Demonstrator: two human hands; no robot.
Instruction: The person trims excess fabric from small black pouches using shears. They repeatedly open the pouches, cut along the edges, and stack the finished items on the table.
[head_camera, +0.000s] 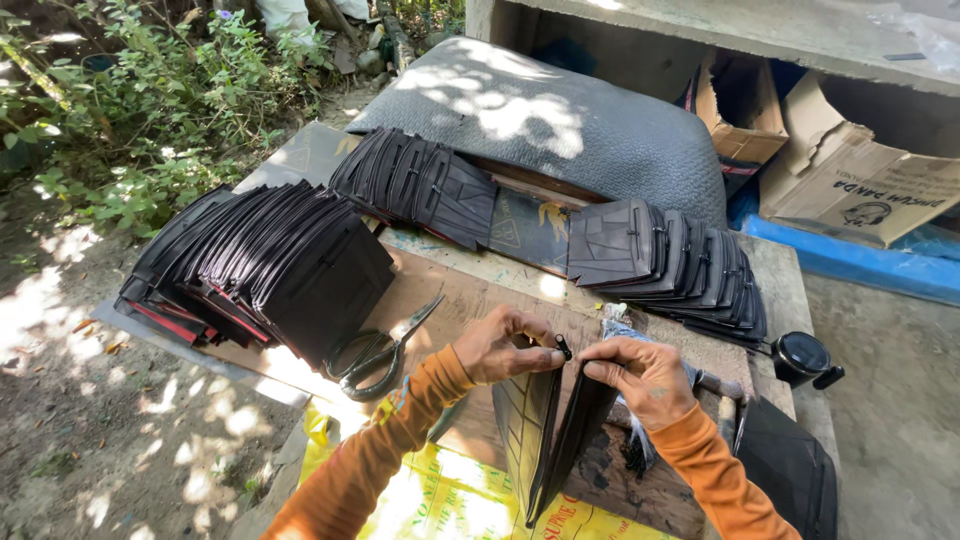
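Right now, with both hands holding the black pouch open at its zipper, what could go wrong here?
1. The left hand and right hand pinch the black pouch only at its top; the zipper slider is small, so the grip could slip.
2. The scissors lie close beside the left forearm, and an elbow move might knock them.
3. The leaning stack of black pieces on the left could topple if the board is bumped.

Head view: worn on the person's head, looking steeply down and forward.
Nearness: close over the bench, forearms entering from the bottom edge.
Far edge: plants, cardboard boxes.
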